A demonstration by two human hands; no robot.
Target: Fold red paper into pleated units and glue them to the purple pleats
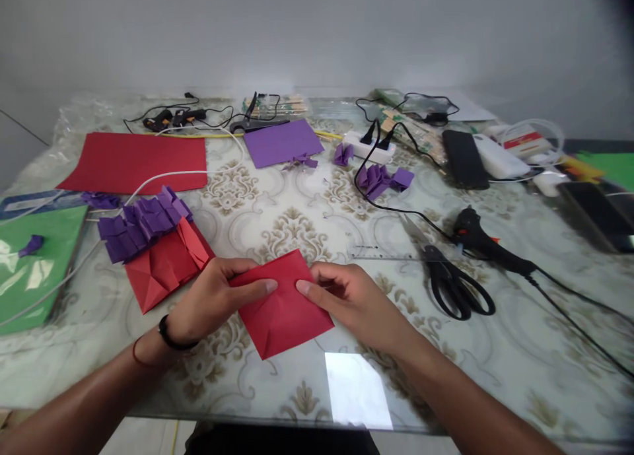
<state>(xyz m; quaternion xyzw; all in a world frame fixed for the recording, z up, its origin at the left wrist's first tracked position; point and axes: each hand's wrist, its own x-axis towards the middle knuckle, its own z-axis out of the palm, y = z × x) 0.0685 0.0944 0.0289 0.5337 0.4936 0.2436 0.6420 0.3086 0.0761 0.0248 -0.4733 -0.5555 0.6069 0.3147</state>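
Red paper (284, 316) at the near middle of the counter (495, 362), between both hands. The sheet is a square turned cornerwise, one corner pointing to the counter's near edge. It lies almost flat, and its matt surface shows straight creases (clearest in the lower half, where they fan from the near corner).

The left hand (212, 300) grips the left corner, thumb laid across the top. The right hand (347, 300) grips the upper right edge, thumb tip on the paper and fingers curled; the two thumb tips nearly meet.

To the left, folded red pieces (166, 267) lie touching a row of purple pieces (141, 224). To the right, well apart, are scissors (458, 286) and a glue gun (483, 240).
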